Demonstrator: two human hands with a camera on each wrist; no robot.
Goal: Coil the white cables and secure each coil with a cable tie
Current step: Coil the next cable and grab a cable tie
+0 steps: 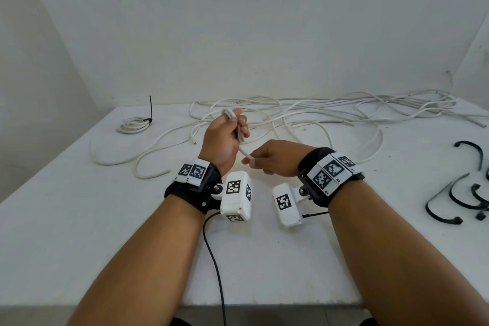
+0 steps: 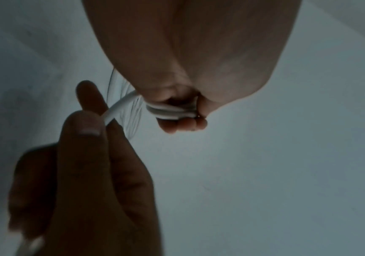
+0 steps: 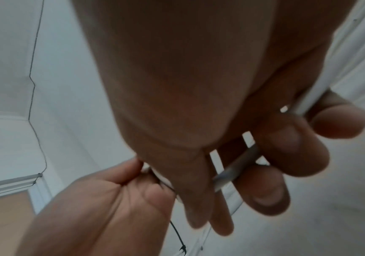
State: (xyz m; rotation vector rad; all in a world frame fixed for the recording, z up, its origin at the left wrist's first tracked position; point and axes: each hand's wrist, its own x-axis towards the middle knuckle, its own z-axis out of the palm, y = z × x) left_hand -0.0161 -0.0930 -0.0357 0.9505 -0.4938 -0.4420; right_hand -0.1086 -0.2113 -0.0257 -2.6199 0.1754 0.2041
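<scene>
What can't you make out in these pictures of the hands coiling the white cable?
- Number of turns in the coil: head view, the left hand covers it; left wrist view too blurred.
- Count of black cable ties: head view, cut by the right edge.
- Right hand fingertips: head view, hidden behind its back.

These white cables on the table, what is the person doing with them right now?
The person is coiling one white cable. The left hand holds a few small loops above the table, and the right hand pinches the strand leading to them. One finished coil, tied with a black tie, lies at the far left. Loose cables wait behind, and spare black ties lie at right.
</scene>
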